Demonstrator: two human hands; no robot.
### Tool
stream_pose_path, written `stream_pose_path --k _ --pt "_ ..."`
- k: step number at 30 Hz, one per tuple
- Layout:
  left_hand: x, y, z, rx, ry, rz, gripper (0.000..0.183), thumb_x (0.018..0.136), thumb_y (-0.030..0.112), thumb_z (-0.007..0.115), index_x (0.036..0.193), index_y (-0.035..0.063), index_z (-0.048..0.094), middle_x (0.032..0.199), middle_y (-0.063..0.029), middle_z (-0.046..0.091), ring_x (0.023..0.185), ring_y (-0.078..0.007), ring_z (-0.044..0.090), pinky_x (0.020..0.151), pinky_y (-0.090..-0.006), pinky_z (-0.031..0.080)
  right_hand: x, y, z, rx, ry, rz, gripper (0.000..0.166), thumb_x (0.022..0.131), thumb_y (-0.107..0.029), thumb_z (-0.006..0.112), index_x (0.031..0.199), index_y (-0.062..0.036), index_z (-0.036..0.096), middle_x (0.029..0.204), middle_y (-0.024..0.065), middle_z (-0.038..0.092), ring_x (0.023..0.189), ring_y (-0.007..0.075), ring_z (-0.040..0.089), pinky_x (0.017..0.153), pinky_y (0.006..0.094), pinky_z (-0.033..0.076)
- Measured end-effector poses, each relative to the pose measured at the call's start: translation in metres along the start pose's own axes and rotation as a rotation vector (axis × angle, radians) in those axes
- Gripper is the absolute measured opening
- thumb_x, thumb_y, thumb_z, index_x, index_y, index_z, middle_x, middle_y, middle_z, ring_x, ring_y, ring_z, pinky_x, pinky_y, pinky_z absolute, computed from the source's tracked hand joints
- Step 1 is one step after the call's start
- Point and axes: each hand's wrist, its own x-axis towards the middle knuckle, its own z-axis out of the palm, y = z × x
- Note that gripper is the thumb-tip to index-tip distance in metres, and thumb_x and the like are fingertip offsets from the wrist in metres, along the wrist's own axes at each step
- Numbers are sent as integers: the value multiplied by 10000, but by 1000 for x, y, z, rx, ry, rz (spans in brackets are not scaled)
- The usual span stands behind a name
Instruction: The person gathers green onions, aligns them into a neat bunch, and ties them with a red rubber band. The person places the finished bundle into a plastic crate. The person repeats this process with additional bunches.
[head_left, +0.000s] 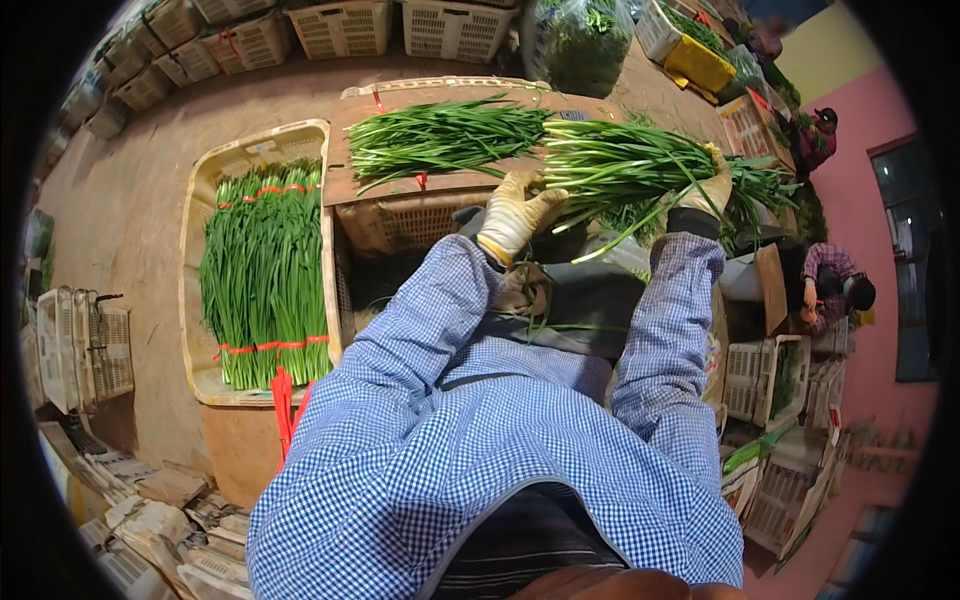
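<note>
My right hand (709, 184), in a pale work glove, grips a loose bunch of garlic chives (622, 161) near its leafy end. My left hand (521, 210), gloved too, is at the pale stem ends, thumb and fingers apart; whether it touches the stems I cannot tell. Another pile of chives (450, 139) lies on the wooden board (341, 180) to the left, with a red tie strip (421, 180) at the board's near edge. Left of the board, a cream plastic crate (191, 300) holds chive bundles (262, 277) bound with red bands near both ends.
Red strips (282, 405) hang by the near side of the crate. A clear bag of greens (577, 45) stands beyond the board. Plastic crates (341, 30) line the far side. Several people are at the right, one in a checked shirt (829, 270).
</note>
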Motion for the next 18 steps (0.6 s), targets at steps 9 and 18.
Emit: stream_pose_path --k 9,18 --pt "21 -39 -60 -426 17 -140 157 965 159 571 908 16 602 859 -126 697 685 -211 668 643 -328 565 39 -9 -27 296 -337 -101 212 893 -117 678 1089 -37 691 904 80 707 819 232 682 868 483 578" --pt "8 -16 -83 103 56 -243 281 987 126 563 1244 31 629 756 -69 673 540 -114 568 458 -249 462 31 -10 -13 218 -480 -41 306 916 -131 678 1196 -15 630 880 83 661 808 232 640 904 512 557"
